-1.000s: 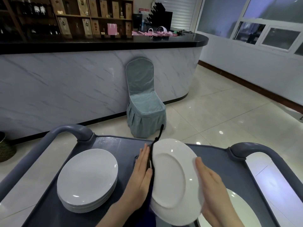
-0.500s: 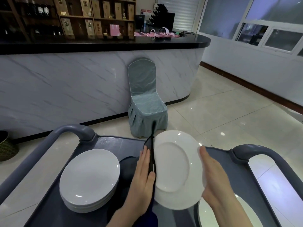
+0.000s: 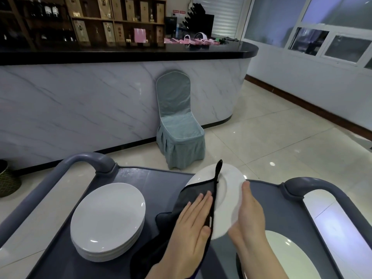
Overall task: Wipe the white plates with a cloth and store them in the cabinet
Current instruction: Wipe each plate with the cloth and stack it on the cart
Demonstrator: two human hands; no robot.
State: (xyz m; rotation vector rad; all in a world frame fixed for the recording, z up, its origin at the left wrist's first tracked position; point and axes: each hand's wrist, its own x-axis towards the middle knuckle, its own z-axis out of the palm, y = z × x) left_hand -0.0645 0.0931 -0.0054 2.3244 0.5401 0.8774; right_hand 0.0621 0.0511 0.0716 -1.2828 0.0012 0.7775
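Observation:
A white plate [image 3: 227, 198] stands tilted on edge above the grey cart tray [image 3: 153, 184], between my two hands. My left hand [image 3: 191, 224] lies flat with straight fingers on a dark cloth [image 3: 193, 196], pressing it against the plate's left face. My right hand [image 3: 249, 216] supports the plate's right rim with straight fingers. A stack of white plates [image 3: 108, 220] sits on the tray's left side. Another white plate [image 3: 291, 256] lies at the tray's lower right, partly hidden by my right arm.
The cart has curved grey handles at the far left [image 3: 88, 160] and far right [image 3: 314, 188]. Beyond it stand a chair in a blue-grey cover [image 3: 177, 125] and a marble-fronted bar counter [image 3: 100, 101]. A woven basket [image 3: 8, 180] sits on the floor, left.
The plate has turned, so its left face shows the cloth spread over it. My left hand has slid onto that face with the cloth. The view has shifted slightly left.

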